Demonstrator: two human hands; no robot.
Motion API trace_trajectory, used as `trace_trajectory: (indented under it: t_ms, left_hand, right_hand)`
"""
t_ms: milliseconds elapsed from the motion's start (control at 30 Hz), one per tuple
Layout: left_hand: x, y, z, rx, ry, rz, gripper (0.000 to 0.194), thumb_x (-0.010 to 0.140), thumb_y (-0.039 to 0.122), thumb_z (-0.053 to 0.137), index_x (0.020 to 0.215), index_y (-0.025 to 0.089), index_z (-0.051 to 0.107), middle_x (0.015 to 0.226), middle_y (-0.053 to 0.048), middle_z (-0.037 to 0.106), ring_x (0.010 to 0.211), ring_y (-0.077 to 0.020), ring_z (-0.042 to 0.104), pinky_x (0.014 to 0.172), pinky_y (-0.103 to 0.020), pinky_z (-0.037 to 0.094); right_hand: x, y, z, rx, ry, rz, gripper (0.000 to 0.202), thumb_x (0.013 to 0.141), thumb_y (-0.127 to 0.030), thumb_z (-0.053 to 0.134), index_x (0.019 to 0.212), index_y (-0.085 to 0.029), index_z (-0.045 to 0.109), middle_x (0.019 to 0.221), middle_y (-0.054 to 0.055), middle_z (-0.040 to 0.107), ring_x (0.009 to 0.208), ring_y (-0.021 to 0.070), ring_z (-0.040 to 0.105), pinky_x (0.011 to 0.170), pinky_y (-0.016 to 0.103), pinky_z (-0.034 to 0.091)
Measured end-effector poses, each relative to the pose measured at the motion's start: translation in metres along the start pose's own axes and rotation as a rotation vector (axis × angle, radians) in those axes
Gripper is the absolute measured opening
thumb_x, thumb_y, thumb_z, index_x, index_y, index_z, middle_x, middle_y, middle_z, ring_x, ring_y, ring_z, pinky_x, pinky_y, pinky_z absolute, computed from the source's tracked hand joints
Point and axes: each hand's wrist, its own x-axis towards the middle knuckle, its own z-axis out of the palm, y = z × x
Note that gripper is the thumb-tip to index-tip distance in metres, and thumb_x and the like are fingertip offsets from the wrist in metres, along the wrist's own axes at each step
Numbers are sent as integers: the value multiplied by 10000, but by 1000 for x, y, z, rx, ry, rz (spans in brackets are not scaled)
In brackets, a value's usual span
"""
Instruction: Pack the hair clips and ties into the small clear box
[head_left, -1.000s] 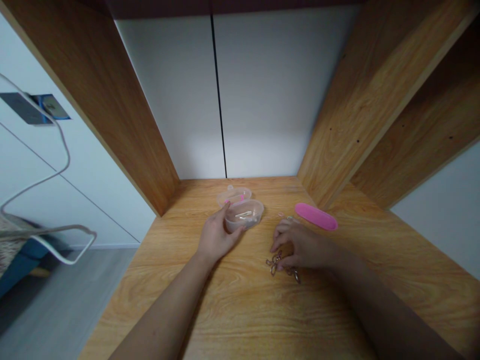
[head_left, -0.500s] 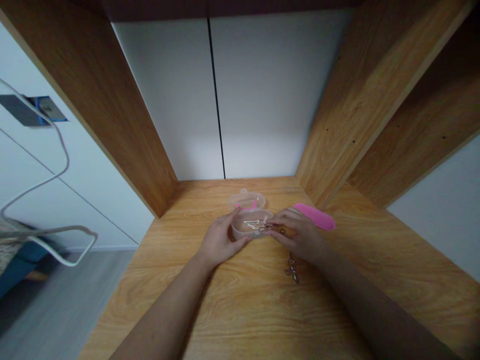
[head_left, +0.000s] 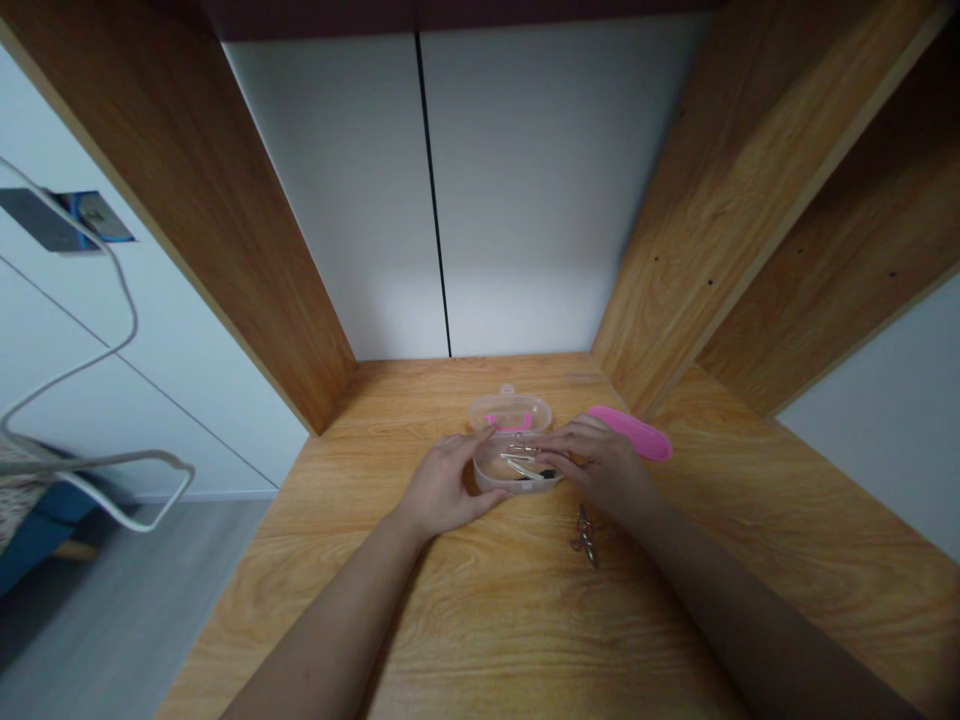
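Observation:
My left hand [head_left: 448,482] is wrapped around the left side of a clear plastic oval case [head_left: 487,482], thumb at its front and a finger at its back rim. The case's clear lid [head_left: 541,412], hinged open behind it, has a pink strip [head_left: 510,423]. Inside lie slim silvery tweezers [head_left: 523,467] and a small dark-ended piece [head_left: 548,473]. My right hand [head_left: 604,468] reaches over the case's right side, fingers pinched on a small shiny metal tool [head_left: 521,447], whose kind is partly hidden. Closer to me, a looped metal tool [head_left: 586,537] lies on the wood.
A pink oval tray [head_left: 634,433] lies behind my right hand. The wooden surface [head_left: 480,620] is bounded by a left wooden panel [head_left: 247,270], a right panel [head_left: 690,220] and a white back wall [head_left: 517,200]. A white cable [head_left: 124,280] hangs at far left.
The case has shifted slightly right and toward me, with my left hand still on it. The pieces inside lie differently, and the dark-ended piece now shows. My right hand stays pinched over the case.

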Motion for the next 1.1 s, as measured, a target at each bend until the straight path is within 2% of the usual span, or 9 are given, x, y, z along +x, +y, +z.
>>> trace_trajectory:
  t_ms: [133, 233, 300, 367, 467, 600, 733, 900, 1100]
  left_hand:
    - [0, -3, 2, 25, 24, -31, 823, 767, 467, 791, 1476, 227, 449, 1289, -129, 680, 1125, -307, 663, 995, -501, 530]
    - [1, -8, 3, 46, 87, -100, 820, 763, 466, 796, 1469, 221, 460, 1305, -138, 673, 1131, -319, 669, 998, -515, 532]
    - [1, -11, 4, 50, 144, -153, 810, 760, 446, 802, 1464, 227, 468, 1309, -134, 672, 1141, -324, 669, 998, -514, 537]
    - [1, -13, 4, 37, 179, -182, 798, 765, 410, 802, 1467, 242, 463, 1321, -123, 668, 1156, -320, 666, 1004, -509, 540]
    - [2, -16, 5, 28, 200, -193, 785, 761, 375, 807, 1460, 247, 472, 1337, -119, 662, 1167, -319, 663, 1011, -517, 541]
    - [2, -18, 7, 31, 213, -196, 785, 745, 362, 823, 1447, 250, 489, 1338, -121, 663, 1174, -332, 661, 1021, -531, 537]
    - [2, -17, 7, 34, 224, -193, 794, 740, 360, 830, 1447, 241, 487, 1316, -115, 678, 1161, -328, 668, 1011, -530, 544]
    - [2, -17, 6, 25, 214, -195, 802, 743, 357, 826, 1456, 234, 480, 1313, -124, 677, 1150, -325, 676, 1007, -529, 549]
    - [2, -16, 6, 32, 215, -195, 803, 746, 359, 827, 1459, 247, 475, 1294, -113, 687, 1151, -322, 675, 1008, -523, 550]
  right_hand:
    - [1, -4, -6, 135, -25, 95, 271, 943, -329, 640, 1199, -299, 725, 1002, 70, 738, 934, 237, 646, 813, 393, 521]
    - [2, -3, -20, 332, -102, 153, 197, 921, -352, 669, 1069, -268, 768, 982, 67, 704, 922, 211, 650, 809, 355, 529]
    - [2, 0, -32, 441, -228, 189, 158, 872, -375, 725, 922, -238, 786, 904, 56, 692, 828, 189, 646, 726, 320, 522]
    - [1, 4, -43, 520, -418, 219, 178, 838, -396, 753, 848, -223, 791, 845, 48, 690, 747, 170, 630, 654, 296, 504]
    - [-3, 11, -54, 509, -665, 298, 225, 806, -426, 768, 868, -215, 815, 840, 56, 715, 753, 176, 650, 648, 287, 508]
    - [-12, 20, -53, 451, -867, 548, 333, 682, -396, 839, 936, -184, 799, 876, 64, 762, 797, 206, 706, 682, 284, 540]
    - [-16, 23, -45, 410, -905, 656, 595, 560, -294, 873, 1125, -174, 731, 811, 36, 763, 749, 214, 712, 624, 268, 516]
    - [-12, 12, -40, 333, -927, 601, 341, 615, -272, 811, 941, -181, 782, 816, 42, 765, 739, 209, 696, 619, 269, 492]
    - [-11, 8, -32, 225, -756, 352, 196, 670, -295, 804, 844, -209, 776, 882, 30, 722, 800, 187, 652, 658, 260, 476]
